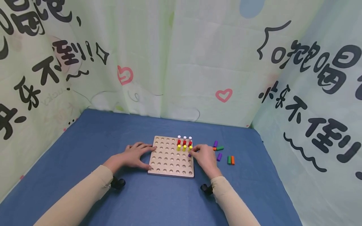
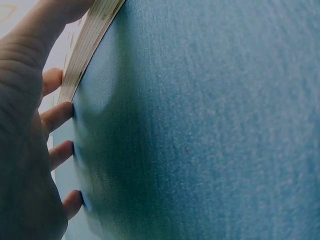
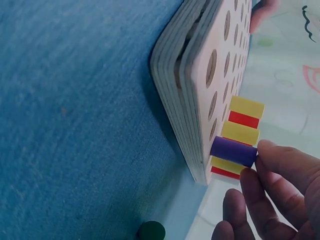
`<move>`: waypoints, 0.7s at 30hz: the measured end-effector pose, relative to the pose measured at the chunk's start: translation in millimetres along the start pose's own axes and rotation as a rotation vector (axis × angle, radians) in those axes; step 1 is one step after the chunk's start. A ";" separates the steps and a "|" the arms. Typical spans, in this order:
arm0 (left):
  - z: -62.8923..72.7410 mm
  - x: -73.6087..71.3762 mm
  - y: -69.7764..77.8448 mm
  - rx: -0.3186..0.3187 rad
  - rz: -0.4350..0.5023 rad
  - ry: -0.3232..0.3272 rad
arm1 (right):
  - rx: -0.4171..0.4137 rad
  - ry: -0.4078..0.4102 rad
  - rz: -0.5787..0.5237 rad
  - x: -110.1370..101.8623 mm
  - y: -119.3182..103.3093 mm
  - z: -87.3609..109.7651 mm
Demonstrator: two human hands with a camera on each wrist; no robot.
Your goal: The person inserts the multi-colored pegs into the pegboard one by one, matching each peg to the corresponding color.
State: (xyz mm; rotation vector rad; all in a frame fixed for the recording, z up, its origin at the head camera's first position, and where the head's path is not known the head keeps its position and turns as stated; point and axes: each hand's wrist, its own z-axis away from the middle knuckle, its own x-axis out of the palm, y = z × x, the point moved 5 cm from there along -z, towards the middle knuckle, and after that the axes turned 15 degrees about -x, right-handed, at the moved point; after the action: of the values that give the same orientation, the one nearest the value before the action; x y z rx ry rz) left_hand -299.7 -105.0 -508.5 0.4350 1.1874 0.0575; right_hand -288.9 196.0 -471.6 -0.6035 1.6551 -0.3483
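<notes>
Left hand: the left hand (image 1: 135, 156) is spread, palm down, fingers apart, not gripping anything; thumb at the near-left corner of the board, a finger on its left edge, other fingertips over the cloth.
Right hand: the right hand (image 1: 205, 157) pinches the purple peg (image 3: 233, 151) between thumb and fingers; remaining fingers curl below, off the board.
Hands, overall: well apart, board between them.
Purple peg: upright, lower end at the board face, one row nearer the person than the yellow row, in the column nearest the right hand. Cannot tell how far it sits in the hole.
Board: the pegboard (image 1: 169, 167) lies flat, light wood with a grid of round holes; layered edge visible from the right wrist.
Standing pegs: beside the right fingertips, three yellow pegs (image 1: 184, 148); beyond them three red pegs (image 1: 184, 142); farthest out three white pegs (image 1: 184, 138). All upright, three columns on the right-hand side.
Loose pegs: right of the right hand, lying on the table: two purple cylinders (image 1: 219, 157), two green cylinders (image 1: 229, 160), two orange cylinders (image 1: 233, 160). One green-orange pair lies side by side; the other orange is partly hidden by the hand.
Surface: table (image 1: 158, 204) under blue cloth.
Backdrop: pale printed curtain (image 1: 198, 47) beyond both hands.
</notes>
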 end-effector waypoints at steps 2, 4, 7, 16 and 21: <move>-0.2 0.3 0.1 0.000 0.001 0.000 | -0.004 -0.002 0.003 -0.2 0.0 -0.1; -0.5 0.6 -0.2 0.001 -0.001 0.003 | -0.007 -0.003 0.006 -0.6 0.2 0.0; -2.4 1.6 -1.7 -0.001 0.003 0.006 | -0.009 -0.003 0.006 -1.3 0.7 0.5; -3.8 0.7 0.4 0.007 -0.006 0.008 | -0.011 0.017 0.026 -9.4 5.7 0.8; -3.5 1.1 0.3 -0.002 -0.005 0.003 | 0.000 0.035 0.046 -15.4 11.1 1.0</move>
State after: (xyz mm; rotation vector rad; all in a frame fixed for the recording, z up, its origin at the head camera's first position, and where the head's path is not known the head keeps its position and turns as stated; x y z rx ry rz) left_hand -302.4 -103.4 -510.4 0.4309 1.1911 0.0552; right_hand -288.7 213.9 -465.3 -0.5612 1.6993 -0.3275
